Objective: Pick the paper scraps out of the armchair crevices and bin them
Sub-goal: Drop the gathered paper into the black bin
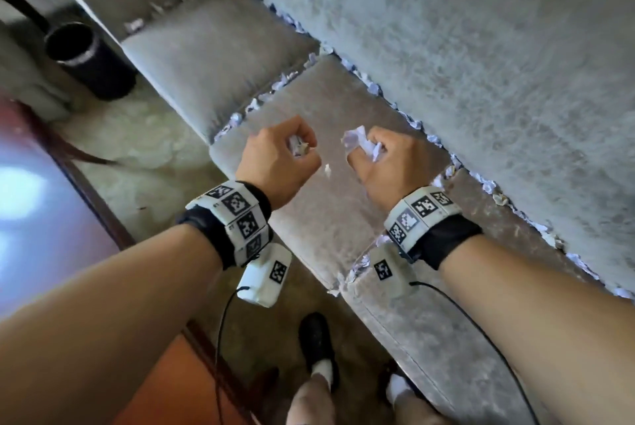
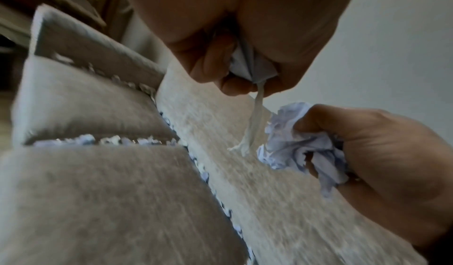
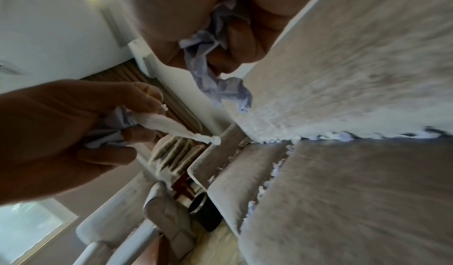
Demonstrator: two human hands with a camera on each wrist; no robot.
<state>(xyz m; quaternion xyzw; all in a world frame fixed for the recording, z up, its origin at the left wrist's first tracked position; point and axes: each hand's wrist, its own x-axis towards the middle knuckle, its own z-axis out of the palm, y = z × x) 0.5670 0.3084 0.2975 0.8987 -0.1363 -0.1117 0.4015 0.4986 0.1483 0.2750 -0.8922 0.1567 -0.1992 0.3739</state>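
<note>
Bin (image 1: pixel 90 59): one, dark and cylindrical, upright on the floor at upper left of the head view, beside the end of the sofa; its inside is dark and what it holds cannot be told.

Hands: two, both in fists over the middle seat cushion (image 1: pixel 309 108), near each other but apart. The left hand (image 1: pixel 278 158) is curled tight on a small wad of paper (image 2: pixel 247 64), from which one thin twisted white strip (image 2: pixel 255 122) hangs out past the fingertips. The right hand (image 1: pixel 381 163) grips a larger crumpled bluish-white bunch (image 1: pixel 364 146) that bulges out on the thumb side.

Loose piece: one small white fleck (image 1: pixel 327 169) shows between the two hands, against the cushion; whether it lies on the fabric or is in the air cannot be told.

Paper scraps (image 1: pixel 374 86): too many to count, lodged in a line along the crevice between seat and backrest (image 1: pixel 481 47), from upper middle to lower right. More fill the seams between cushions (image 1: pixel 261 101) and the gap by the armrest at top.

Surface and room: grey plush upholstery, three seat cushions in view; pale floor (image 1: pixel 151 150); a reddish glossy surface at the left edge; a ceiling light in the right wrist view.
</note>
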